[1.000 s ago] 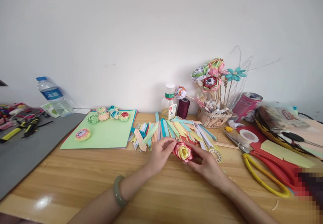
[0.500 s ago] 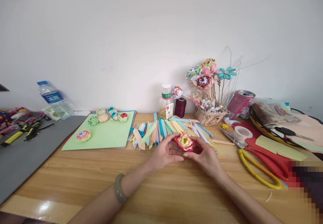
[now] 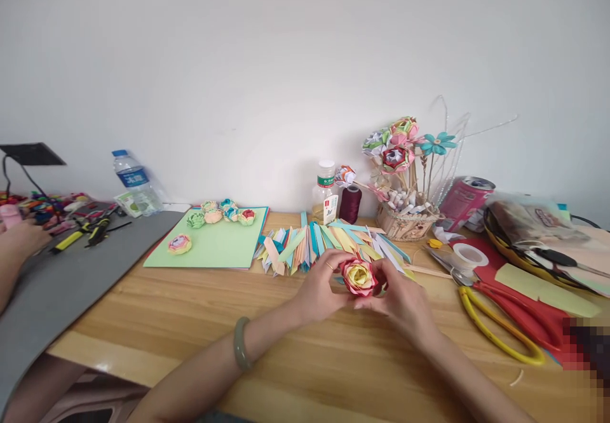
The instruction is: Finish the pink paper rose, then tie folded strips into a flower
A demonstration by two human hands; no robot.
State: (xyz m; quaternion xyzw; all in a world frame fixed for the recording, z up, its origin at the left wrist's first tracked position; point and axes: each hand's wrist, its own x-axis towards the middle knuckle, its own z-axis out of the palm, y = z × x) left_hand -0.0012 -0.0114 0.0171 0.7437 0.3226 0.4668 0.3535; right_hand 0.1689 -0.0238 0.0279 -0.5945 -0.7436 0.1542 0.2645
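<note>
Head view: grasping a red-and-yellow paper flower (image 3: 359, 278) between left hand (image 3: 321, 289) and right hand (image 3: 407, 299), above the counter (image 3: 190, 312), beside the paper strips (image 3: 291, 242). Since half a second ago, drawn left hand in toward the flower's lower edge, suggesting a steadier two-sided hold. Newly visible far left: another person's hand (image 3: 23, 242).

Paper flower (image 3: 360, 277) is held between left hand (image 3: 320, 293) and right hand (image 3: 410, 299), in front of spread paper strips (image 3: 298, 248). Capped jar (image 3: 325, 188), thread spool (image 3: 350, 205) and basket (image 3: 410, 226) are lined up behind the strips, near the wall (image 3: 238, 93). Sheet stack (image 3: 214, 253) with loose flowers (image 3: 229, 211) on it is placed left, scissors (image 3: 461, 277) right.
</note>
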